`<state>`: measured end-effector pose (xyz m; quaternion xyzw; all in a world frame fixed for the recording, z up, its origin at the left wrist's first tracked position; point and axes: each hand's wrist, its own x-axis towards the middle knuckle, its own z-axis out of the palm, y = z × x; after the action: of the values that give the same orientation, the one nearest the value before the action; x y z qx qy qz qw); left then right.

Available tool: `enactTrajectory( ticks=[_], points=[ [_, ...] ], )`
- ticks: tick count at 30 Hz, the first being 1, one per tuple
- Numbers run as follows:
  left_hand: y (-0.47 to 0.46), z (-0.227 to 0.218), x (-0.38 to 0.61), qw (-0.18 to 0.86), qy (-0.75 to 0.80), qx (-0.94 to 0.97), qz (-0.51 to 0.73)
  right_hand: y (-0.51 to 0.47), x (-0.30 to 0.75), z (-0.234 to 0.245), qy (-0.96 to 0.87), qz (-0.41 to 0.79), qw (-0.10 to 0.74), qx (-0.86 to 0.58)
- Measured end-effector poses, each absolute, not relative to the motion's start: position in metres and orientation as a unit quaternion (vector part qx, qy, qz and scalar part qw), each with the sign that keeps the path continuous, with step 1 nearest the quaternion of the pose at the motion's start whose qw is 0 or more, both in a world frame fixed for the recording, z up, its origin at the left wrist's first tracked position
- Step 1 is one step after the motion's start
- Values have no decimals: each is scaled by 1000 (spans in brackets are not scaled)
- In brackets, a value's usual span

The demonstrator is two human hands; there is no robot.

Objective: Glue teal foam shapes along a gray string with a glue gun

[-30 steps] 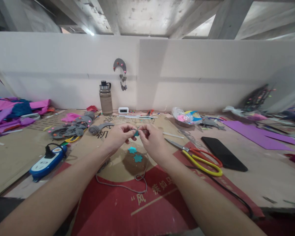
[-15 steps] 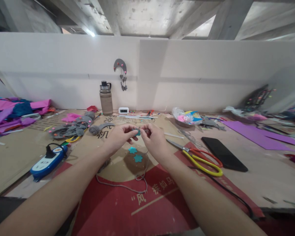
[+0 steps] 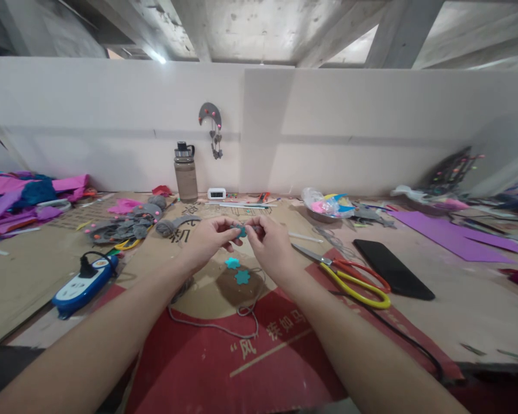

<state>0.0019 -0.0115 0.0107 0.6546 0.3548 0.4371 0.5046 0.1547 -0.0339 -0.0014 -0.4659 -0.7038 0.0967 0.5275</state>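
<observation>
My left hand [image 3: 213, 238] pinches a small teal felt piece [image 3: 241, 231] between thumb and fingers; its outline is partly hidden. Close against it, my right hand [image 3: 268, 241] is closed, thumb and forefinger pressed together at the piece's right side. Thin grey yarn [image 3: 213, 329] loops over the cardboard and rises towards the right hand; its end is hidden by the fingers. Below the hands lie two teal felt flowers [image 3: 232, 263], one nearer me than the other, flat on the printed cardboard [image 3: 190, 368].
Red-and-yellow-handled scissors [image 3: 354, 282] and a black phone [image 3: 392, 269] lie right. A blue-and-white power strip [image 3: 86, 286] and grey felt pieces [image 3: 121, 227] are left. A bottle [image 3: 185, 175], a small clock [image 3: 216, 194] and a bowl [image 3: 327, 213] stand behind.
The yarn below my right hand has shifted slightly to the right. The teal piece has tilted a little between the fingers; both hands stay nearly in place.
</observation>
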Motion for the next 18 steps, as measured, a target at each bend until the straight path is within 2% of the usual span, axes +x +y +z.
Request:
enactTrajectory(
  ticks=[18],
  points=[
    [-10,10,1,485,362,662,442,-32,155,-4,-701,143,526,-460]
  ],
)
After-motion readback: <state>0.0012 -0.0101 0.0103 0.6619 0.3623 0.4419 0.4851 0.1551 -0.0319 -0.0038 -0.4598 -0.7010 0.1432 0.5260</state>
